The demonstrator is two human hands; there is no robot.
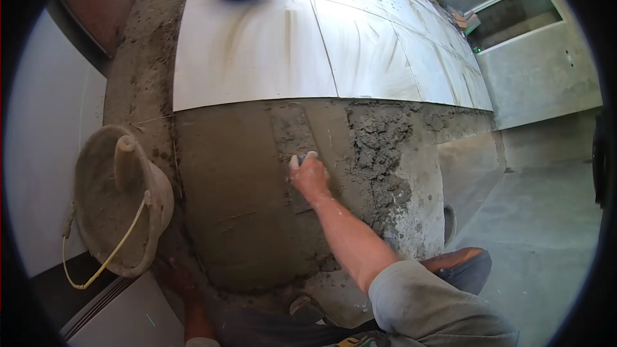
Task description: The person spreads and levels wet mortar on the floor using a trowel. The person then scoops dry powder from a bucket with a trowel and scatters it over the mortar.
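My right hand is closed around the handle of a long, flat plastering trowel, whose mortar-smeared blade lies on the grey mortar bed. The bed is smooth left of the trowel. Rough, clumped mortar lies to its right. At the lower left, my left hand is low in shadow beside the bed's edge and below the bucket; its fingers are too dark to make out.
Large white tiles border the bed's far side. A mortar-coated bucket with a wire handle stands left, a rounded stick-like piece inside it. A pale panel is at the lower left. A grey wall with an opening rises right.
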